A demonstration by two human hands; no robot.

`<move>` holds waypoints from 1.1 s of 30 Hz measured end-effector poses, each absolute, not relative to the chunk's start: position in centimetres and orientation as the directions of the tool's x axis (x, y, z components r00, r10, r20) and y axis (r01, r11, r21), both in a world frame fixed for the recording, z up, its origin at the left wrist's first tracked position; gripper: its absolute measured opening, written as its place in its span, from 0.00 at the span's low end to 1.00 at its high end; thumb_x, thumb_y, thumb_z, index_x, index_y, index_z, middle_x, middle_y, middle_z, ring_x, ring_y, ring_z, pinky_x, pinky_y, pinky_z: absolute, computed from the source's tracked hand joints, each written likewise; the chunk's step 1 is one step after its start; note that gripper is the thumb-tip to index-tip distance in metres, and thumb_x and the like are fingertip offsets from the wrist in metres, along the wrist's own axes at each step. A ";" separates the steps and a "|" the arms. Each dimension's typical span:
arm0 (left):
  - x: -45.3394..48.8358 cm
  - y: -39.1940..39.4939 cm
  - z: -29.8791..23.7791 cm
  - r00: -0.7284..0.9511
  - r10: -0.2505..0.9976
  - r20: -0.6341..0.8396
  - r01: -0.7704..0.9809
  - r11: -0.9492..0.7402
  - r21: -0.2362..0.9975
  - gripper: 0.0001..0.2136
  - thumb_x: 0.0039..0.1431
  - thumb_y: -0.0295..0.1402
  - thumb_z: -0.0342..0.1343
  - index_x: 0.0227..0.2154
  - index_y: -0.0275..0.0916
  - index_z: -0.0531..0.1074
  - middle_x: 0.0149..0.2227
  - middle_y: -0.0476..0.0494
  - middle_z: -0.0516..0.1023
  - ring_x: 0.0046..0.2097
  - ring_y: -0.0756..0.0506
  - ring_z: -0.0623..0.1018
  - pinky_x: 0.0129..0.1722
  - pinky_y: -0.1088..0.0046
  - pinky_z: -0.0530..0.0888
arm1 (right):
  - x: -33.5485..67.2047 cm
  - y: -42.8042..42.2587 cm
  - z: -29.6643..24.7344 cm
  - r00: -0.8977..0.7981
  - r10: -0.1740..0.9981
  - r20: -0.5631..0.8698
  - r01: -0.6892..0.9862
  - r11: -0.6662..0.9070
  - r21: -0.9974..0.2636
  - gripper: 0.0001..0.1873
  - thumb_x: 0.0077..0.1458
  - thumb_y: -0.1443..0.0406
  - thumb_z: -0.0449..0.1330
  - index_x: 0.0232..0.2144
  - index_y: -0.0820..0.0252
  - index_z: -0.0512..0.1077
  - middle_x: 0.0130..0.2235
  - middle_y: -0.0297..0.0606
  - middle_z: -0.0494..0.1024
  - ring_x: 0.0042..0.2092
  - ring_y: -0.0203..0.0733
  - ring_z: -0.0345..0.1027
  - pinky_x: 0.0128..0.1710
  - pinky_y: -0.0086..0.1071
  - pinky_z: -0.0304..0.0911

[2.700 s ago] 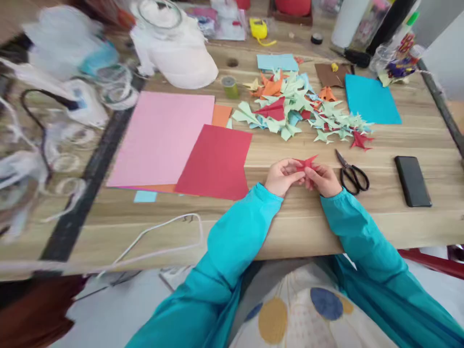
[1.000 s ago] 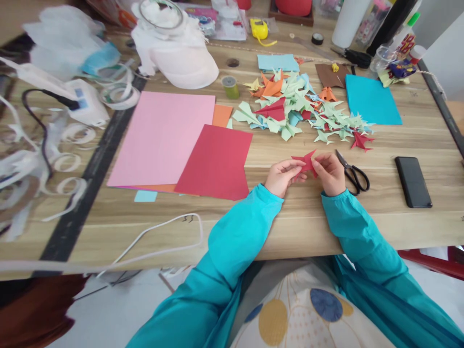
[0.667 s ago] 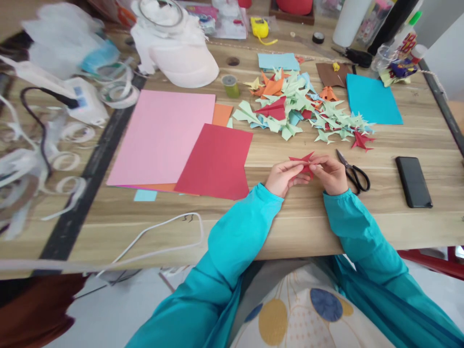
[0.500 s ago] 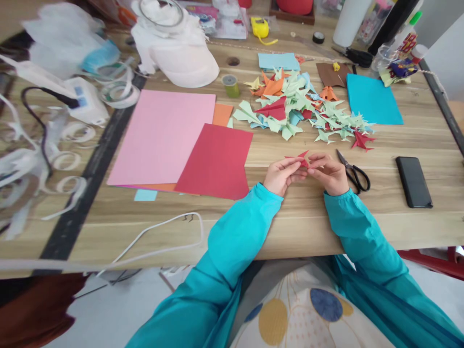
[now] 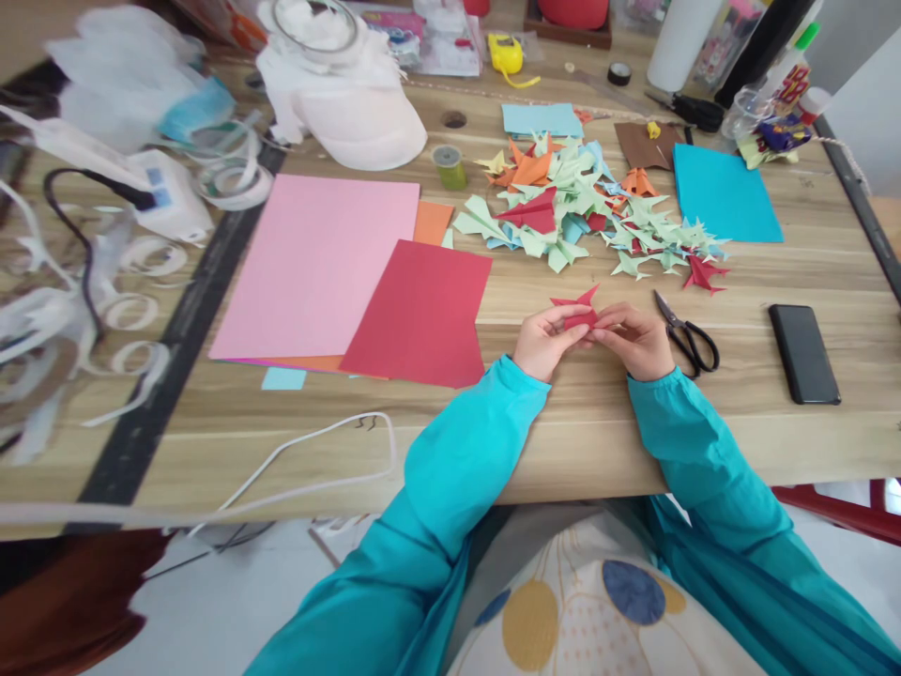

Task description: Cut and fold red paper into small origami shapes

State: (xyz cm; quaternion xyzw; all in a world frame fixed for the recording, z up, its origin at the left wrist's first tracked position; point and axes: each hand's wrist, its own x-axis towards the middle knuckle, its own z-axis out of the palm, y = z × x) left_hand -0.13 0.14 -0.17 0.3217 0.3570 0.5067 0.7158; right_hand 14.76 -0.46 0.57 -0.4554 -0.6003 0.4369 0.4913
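A small piece of folded red paper (image 5: pixel 581 320) with pointed ends is pinched between my two hands above the table. My left hand (image 5: pixel 545 340) grips it from the left, thumb in front. From the other side my right hand (image 5: pixel 637 340) closes thumb and fingers on its right edge. Black-handled scissors (image 5: pixel 688 333) lie just right of my right hand. Beyond the hands spreads a pile of folded paper shapes (image 5: pixel 563 202), mostly pale green with some orange, blue and red. A red paper sheet (image 5: pixel 422 314) lies left of my left hand.
Under the red sheet is a large pink sheet (image 5: pixel 324 253). A phone (image 5: pixel 803 353) rests at the right, with blue paper (image 5: pixel 728 192) behind it. White cap (image 5: pixel 366 117), green jar (image 5: pixel 449 167) and yellow tape measure (image 5: pixel 505 54) stand farther back. A white cable (image 5: pixel 316 427) crosses the front left.
The folded red paper has turned so that more of its flat face shows. My left thumb has shifted down, and my right fingers have lowered and drawn in against the paper.
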 end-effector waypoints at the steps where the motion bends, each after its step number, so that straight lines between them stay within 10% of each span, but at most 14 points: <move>1: -0.1 0.1 -0.2 0.229 0.957 -0.177 -0.490 0.270 0.829 0.18 0.35 0.34 0.68 0.34 0.35 0.76 0.30 0.44 0.79 0.31 0.48 0.78 0.33 0.72 0.76 | 14.8 -0.4 0.6 -0.092 0.977 0.192 0.119 0.202 -0.972 0.09 0.41 0.59 0.67 0.26 0.56 0.75 0.33 0.37 0.74 0.38 0.41 0.69 0.36 0.36 0.69; 33: 0.2 -0.2 0.4 0.131 0.987 -0.094 -0.383 0.138 0.913 0.15 0.36 0.36 0.67 0.30 0.35 0.76 0.28 0.45 0.79 0.30 0.47 0.77 0.33 0.69 0.77 | 14.5 -0.6 1.1 -0.036 0.981 0.189 0.137 0.192 -0.972 0.07 0.42 0.62 0.67 0.24 0.57 0.75 0.33 0.38 0.74 0.36 0.40 0.69 0.35 0.34 0.68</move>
